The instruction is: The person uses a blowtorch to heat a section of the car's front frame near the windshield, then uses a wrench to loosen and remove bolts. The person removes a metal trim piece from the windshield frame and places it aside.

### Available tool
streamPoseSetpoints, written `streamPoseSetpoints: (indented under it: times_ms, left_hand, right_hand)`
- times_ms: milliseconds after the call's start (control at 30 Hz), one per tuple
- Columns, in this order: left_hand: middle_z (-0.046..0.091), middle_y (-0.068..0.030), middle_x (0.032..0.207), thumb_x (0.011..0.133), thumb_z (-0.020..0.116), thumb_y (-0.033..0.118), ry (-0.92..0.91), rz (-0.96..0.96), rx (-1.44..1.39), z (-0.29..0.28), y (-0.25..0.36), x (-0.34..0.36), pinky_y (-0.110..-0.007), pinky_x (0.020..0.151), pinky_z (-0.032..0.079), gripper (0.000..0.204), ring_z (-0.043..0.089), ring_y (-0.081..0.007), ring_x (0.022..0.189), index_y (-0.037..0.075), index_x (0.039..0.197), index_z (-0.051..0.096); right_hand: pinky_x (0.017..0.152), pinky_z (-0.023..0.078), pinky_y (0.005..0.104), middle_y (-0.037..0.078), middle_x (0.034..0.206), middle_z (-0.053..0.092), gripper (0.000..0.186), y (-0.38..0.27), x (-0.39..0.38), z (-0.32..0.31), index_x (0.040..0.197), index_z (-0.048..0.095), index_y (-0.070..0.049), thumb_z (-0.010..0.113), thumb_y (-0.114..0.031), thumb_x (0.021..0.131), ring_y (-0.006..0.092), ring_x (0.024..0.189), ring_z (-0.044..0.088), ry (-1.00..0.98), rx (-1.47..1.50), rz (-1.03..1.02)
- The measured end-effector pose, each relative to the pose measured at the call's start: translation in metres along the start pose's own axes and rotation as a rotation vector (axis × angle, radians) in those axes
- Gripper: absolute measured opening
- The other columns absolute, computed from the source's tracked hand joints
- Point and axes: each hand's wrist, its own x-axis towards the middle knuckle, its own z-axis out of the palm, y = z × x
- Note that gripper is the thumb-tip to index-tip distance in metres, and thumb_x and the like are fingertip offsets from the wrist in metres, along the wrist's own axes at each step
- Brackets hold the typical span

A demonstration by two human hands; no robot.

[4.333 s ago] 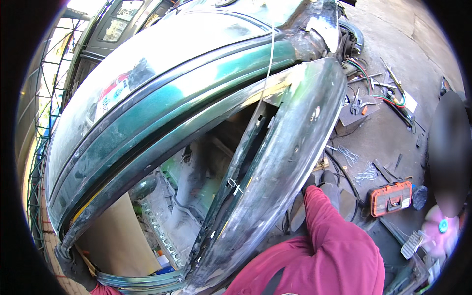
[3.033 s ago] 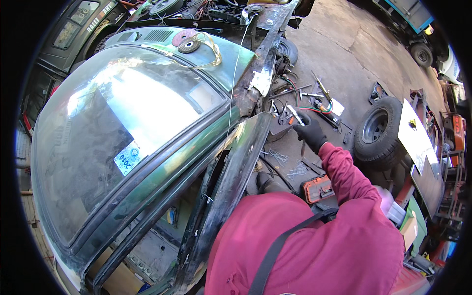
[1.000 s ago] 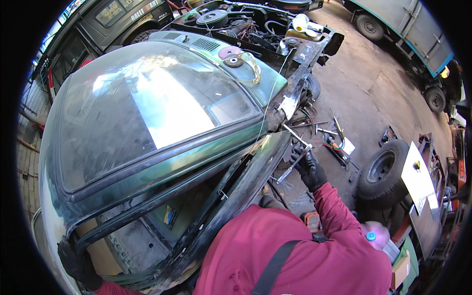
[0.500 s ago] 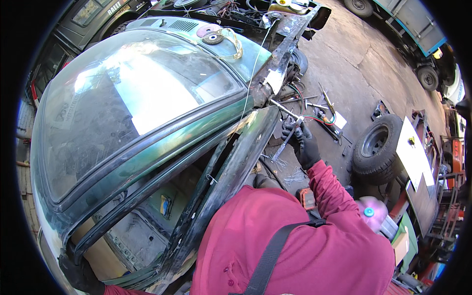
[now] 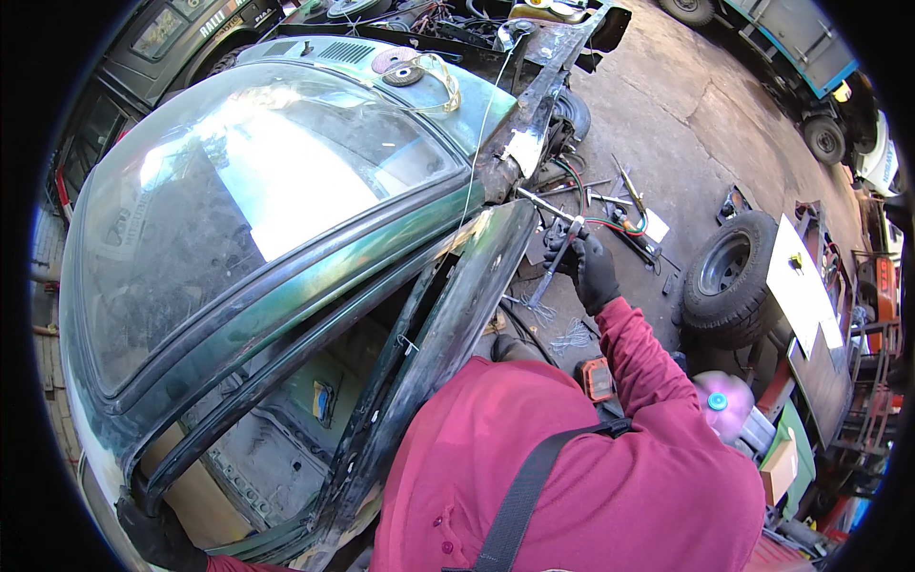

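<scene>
My right hand (image 5: 593, 272), in a black glove, is closed around a socket wrench with a long extension (image 5: 553, 209). The extension runs to the gap between the front edge of the open car door (image 5: 467, 305) and the green body; what its tip meets is hidden. The wrench's handle (image 5: 546, 278) points down toward the ground. At the lower left, my black-gloved left hand (image 5: 162, 539) is curled around the rear corner of the door's dark window frame (image 5: 191, 456). Some of its fingers are out of sight.
The windshield (image 5: 276, 219) spans the left side. Grinding discs (image 5: 404, 75) lie on the cowl beyond it. A loose wheel (image 5: 726, 272) lies on the right, with a white panel (image 5: 805, 286) beside it. Hoses (image 5: 624, 227), loose tools and an orange-and-black case (image 5: 598, 379) are on the ground.
The view has shifted slightly. My right hand stays on the wrench, whose handle sits at nearly the same angle. My left hand remains at the frame corner.
</scene>
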Motion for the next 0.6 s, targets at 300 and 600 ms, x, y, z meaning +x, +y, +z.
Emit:
streamPoseSetpoints:
  times_ms: [300,600]
  left_hand:
    - [0.073,-0.0159,0.128,0.097,0.079,0.039,0.154,0.091,-0.059,0.003,-0.002,-0.003,-0.042,0.098,0.06,0.05,0.072,-0.0344,0.116,0.006,0.132,0.067]
    - [0.073,-0.0151,0.128,0.099,0.076,0.044,0.082,0.052,0.058,-0.01,0.003,-0.002,-0.043,0.097,0.061,0.052,0.072,-0.0335,0.116,0.006,0.133,0.066]
  right_hand:
    - [0.102,0.055,0.0426,0.02,0.131,0.068,0.048,-0.004,0.021,0.006,0.151,0.045,-0.001,0.058,-0.012,0.106,0.0287,0.117,0.07,0.034,-0.227,-0.087]
    - [0.096,0.054,0.0459,0.026,0.122,0.064,0.043,-0.017,0.038,-0.009,0.141,0.048,-0.002,0.066,-0.009,0.102,0.0423,0.113,0.068,0.033,-1.258,-0.844]
